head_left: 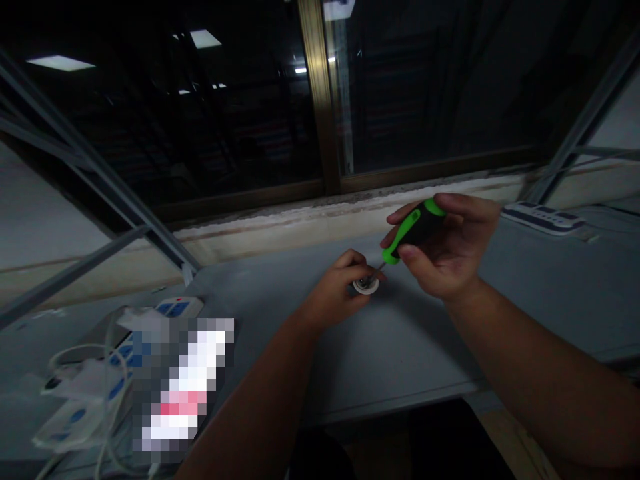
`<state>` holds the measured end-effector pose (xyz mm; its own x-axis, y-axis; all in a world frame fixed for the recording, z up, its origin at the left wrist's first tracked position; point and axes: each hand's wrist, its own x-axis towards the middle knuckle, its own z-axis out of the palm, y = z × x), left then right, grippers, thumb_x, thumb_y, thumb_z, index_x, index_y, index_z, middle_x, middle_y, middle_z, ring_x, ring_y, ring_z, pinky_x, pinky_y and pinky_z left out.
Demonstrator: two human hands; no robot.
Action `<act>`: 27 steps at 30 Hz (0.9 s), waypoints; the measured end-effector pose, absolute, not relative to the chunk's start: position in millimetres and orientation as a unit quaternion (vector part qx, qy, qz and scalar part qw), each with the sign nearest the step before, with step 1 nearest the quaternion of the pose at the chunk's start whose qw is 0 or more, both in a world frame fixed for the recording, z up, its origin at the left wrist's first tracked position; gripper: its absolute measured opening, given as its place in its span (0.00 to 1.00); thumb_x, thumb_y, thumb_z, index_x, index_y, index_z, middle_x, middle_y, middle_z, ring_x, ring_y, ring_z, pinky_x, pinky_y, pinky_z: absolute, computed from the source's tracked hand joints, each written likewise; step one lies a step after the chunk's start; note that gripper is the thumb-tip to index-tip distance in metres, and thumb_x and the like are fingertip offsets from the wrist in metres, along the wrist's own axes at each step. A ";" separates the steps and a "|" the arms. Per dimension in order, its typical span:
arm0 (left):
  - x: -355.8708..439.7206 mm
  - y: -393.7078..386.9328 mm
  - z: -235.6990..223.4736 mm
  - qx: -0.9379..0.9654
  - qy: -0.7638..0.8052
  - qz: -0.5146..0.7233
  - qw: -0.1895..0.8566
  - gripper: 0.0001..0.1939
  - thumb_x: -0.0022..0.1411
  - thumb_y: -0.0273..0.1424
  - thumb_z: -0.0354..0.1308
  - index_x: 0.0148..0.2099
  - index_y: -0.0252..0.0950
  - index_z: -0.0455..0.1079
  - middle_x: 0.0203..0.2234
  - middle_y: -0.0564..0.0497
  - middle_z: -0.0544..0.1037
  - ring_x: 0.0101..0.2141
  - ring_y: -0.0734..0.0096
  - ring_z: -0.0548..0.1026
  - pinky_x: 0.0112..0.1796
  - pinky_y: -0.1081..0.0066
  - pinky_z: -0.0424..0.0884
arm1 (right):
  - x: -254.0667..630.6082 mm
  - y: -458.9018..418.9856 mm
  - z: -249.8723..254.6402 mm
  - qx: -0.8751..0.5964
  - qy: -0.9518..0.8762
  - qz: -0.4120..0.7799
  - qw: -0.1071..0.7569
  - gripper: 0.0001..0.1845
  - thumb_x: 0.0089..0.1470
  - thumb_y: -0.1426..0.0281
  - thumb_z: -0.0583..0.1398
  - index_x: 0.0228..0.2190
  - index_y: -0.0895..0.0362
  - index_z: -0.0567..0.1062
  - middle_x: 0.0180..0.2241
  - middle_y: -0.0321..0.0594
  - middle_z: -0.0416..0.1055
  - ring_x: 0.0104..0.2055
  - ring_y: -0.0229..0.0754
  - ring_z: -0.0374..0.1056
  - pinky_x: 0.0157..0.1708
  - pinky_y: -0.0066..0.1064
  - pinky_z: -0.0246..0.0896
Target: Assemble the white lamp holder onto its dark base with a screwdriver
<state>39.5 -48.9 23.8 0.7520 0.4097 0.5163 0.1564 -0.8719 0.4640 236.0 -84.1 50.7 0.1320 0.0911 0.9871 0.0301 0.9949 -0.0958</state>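
My right hand (450, 247) is closed around a screwdriver (417, 227) with a green and black handle. Its thin shaft slants down to the left, and the tip reaches the open top of a small round white part (367, 287). That part has a pale rim with something metallic inside, too small to make out. My left hand (345, 287) grips it from the left, fingers curled around its side, just above the grey table (400, 353). Whether the tip sits in a screw cannot be told.
At the left lie a white power strip (180, 307) with blue sockets and tangled white cables (107, 373). A blurred-out bright object (185, 387) is beside them. Another power strip (543, 219) lies at the back right. Metal frame bars (125, 200) and a dark window stand behind.
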 end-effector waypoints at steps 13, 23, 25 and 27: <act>39.6 -45.5 17.2 0.913 0.155 0.314 0.209 0.14 0.62 0.26 0.63 0.50 0.39 0.79 0.44 0.46 0.71 0.46 0.61 0.74 0.50 0.61 0.72 | 237.7 -93.6 55.2 0.007 -0.700 0.158 0.696 0.23 0.59 0.72 0.63 0.55 0.47 0.72 0.54 0.43 0.74 0.54 0.53 0.77 0.47 0.52 0.81; 39.0 -44.3 16.5 0.913 0.167 0.314 0.198 0.09 0.65 0.28 0.62 0.47 0.36 0.78 0.41 0.46 0.71 0.43 0.62 0.74 0.45 0.62 0.73 | 236.0 -94.4 59.7 -0.036 -0.673 0.096 0.732 0.18 0.50 0.65 0.71 0.43 0.42 0.77 0.38 0.40 0.68 0.42 0.48 0.73 0.35 0.46 0.81; 38.9 -42.7 15.1 0.914 0.170 0.317 0.188 0.11 0.64 0.28 0.63 0.49 0.36 0.79 0.44 0.44 0.72 0.44 0.61 0.74 0.47 0.61 0.73 | 238.1 -97.3 59.2 -0.025 -0.691 0.143 0.708 0.15 0.55 0.66 0.67 0.45 0.45 0.78 0.46 0.43 0.71 0.50 0.52 0.74 0.41 0.50 0.81; 38.8 -40.4 12.7 0.915 0.171 0.317 0.182 0.12 0.63 0.27 0.64 0.49 0.36 0.79 0.46 0.43 0.73 0.45 0.61 0.74 0.49 0.60 0.72 | 239.2 -101.5 59.5 -0.023 -0.710 0.177 0.681 0.13 0.60 0.69 0.63 0.47 0.46 0.78 0.51 0.44 0.72 0.53 0.52 0.75 0.45 0.53 0.80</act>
<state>38.8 -40.4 12.7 0.7407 0.4281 0.5178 0.1981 -0.8756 0.4406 239.2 -101.5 59.5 -0.0718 0.2738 0.9591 -0.2090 0.9361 -0.2829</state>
